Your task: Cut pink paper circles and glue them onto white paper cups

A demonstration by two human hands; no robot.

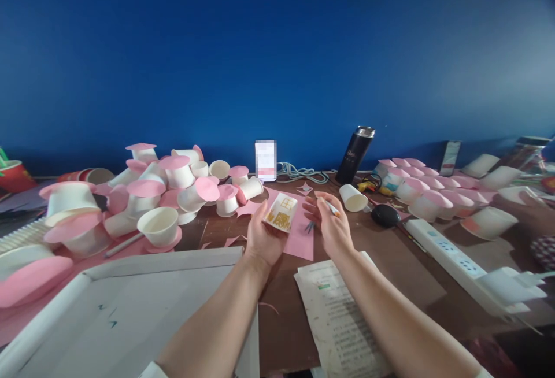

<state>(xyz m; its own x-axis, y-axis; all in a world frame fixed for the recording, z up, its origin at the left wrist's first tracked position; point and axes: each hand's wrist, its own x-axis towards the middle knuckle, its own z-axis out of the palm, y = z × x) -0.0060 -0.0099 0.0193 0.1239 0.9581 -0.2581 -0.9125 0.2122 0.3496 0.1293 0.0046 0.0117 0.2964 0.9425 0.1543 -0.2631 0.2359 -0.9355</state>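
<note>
- A small white paper cup (281,212) with yellow-brown window and door marks drawn on its side is held tilted above the brown table (390,274), over a pink paper sheet (299,233).
- The left hand (264,233) has its fingers curled round the cup from below and the left — a closed grip on the cup.
- The right hand (332,225) is just beside the cup, apart from it, fingers loosely closed about a pen (332,208) whose tip points toward the cup.
- A pair of scissors (309,226) lies on the pink sheet between the two hands.
- Another white cup (353,197) lies on its side just beyond the right hand, near a black computer mouse (385,215).
- A printed paper (338,314) lies under the right forearm; a white board (125,308) lies under the left.
- To the left, a heap of white cups with pink paper lids (173,184); to the right, rows of the same (433,190).
- Further out — a dark flask (355,154), a white power strip (455,259), and a blue wall (260,60) behind.
</note>
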